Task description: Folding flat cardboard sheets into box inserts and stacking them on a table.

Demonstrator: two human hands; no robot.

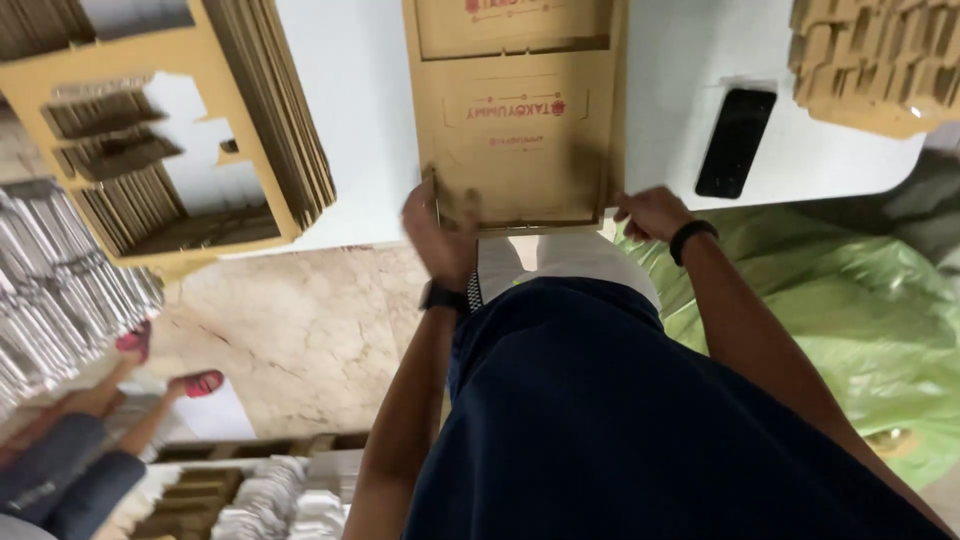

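I am gripping the flat die-cut cardboard box blank [520,130] at its near edge: my left hand [438,232] is curling around its left corner, fingers clamped on the board, and my right hand [652,212] is pinching its right corner. The brown blank is lying on the white table [360,120]. Right of the blank, a black phone [736,142] is lying flat; left of it, stacked blanks [190,130].

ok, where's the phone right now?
Head view: the black phone lies flat on the white table, upper right, between the flat cardboard sheet both hands grip and the cardboard stack at the corner.
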